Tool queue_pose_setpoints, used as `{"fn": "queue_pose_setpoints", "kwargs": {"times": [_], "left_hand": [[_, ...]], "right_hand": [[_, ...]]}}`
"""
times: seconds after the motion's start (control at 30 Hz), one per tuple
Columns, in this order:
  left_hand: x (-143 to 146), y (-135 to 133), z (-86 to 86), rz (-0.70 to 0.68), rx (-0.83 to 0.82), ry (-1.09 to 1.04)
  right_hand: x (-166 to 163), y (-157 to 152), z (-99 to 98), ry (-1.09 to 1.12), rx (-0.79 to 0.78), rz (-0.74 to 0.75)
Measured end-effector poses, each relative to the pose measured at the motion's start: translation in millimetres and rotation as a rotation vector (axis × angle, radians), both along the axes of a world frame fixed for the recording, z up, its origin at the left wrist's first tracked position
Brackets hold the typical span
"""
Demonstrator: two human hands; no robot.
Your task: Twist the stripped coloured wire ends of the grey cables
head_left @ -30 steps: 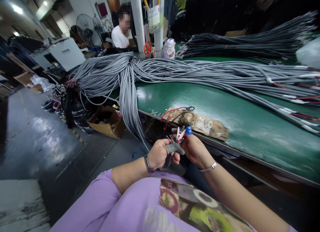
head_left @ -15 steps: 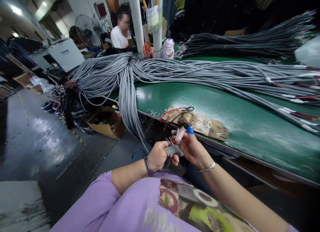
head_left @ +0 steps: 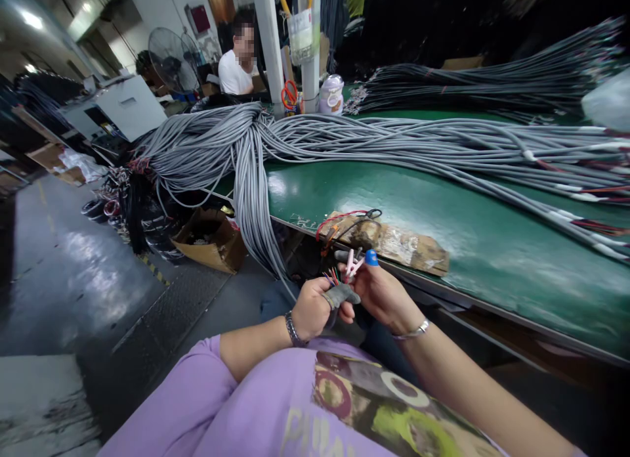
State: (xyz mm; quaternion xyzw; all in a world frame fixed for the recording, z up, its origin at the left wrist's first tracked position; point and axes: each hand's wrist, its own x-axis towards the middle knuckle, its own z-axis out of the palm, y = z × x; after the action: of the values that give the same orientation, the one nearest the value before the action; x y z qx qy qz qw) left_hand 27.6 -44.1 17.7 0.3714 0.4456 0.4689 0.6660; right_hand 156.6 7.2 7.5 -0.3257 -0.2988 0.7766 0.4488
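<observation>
My left hand [head_left: 312, 306] is closed around the end of a grey cable, and thin coloured wires [head_left: 335, 277] fan out above its thumb and finger. A grey cover wraps one of its fingers. My right hand [head_left: 386, 296] is beside it, pinching a small pink clip [head_left: 353, 266] shaped like a clothes peg, close to the wires. A blue cover sits on the right thumb. The jaws of the clip and whether they touch a wire are too small to make out. Grey cables [head_left: 253, 194] hang over the table edge towards my left hand.
A green table [head_left: 423, 201] carries long grey cables [head_left: 394, 138] with white-taped ends. At its edge lies a worn wooden board [head_left: 408, 250] with red and black leads. Black cables [head_left: 472, 83], a lidded cup [head_left: 331, 96] and a post stand behind. A person [head_left: 237, 66] sits beyond; a carton [head_left: 209, 243] is below.
The pink clip, blurred before, has turned and now shows its two arms clearly. My right thumb has shifted slightly left. My left hand stays almost in place on the cable.
</observation>
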Motion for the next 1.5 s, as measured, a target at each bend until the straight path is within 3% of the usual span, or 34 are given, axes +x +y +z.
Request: {"fn": "queue_pose_setpoints", "kwargs": {"times": [0.2, 0.4, 0.6, 0.83, 0.97, 1.2, 1.5], "left_hand": [[4, 5, 3.0, 0.005, -0.061, -0.013], [4, 5, 1.2, -0.014, -0.083, 0.011], [1, -1, -3.7, -0.009, -0.042, -0.01], [-2, -8, -5.1, 0.032, 0.026, 0.033], [3, -4, -2.8, 0.08, 0.018, -0.004], [9, 1, -2.4, 0.119, -0.011, -0.012], [9, 2, -1.5, 0.13, -0.028, -0.007]], "right_hand": [[-4, 0, 4.2, 0.104, -0.085, 0.213], [-6, 0, 2.5, 0.111, -0.16, 0.169], [-1, 2, -1.7, 0.114, -0.141, -0.013], [5, -1, -0.3, 0.047, -0.073, 0.021], [2, -2, 1.7, 0.069, -0.083, -0.026], [0, -3, 4.0, 0.03, -0.016, 0.064], [1, -3, 4.1, 0.049, -0.028, 0.056]]}}
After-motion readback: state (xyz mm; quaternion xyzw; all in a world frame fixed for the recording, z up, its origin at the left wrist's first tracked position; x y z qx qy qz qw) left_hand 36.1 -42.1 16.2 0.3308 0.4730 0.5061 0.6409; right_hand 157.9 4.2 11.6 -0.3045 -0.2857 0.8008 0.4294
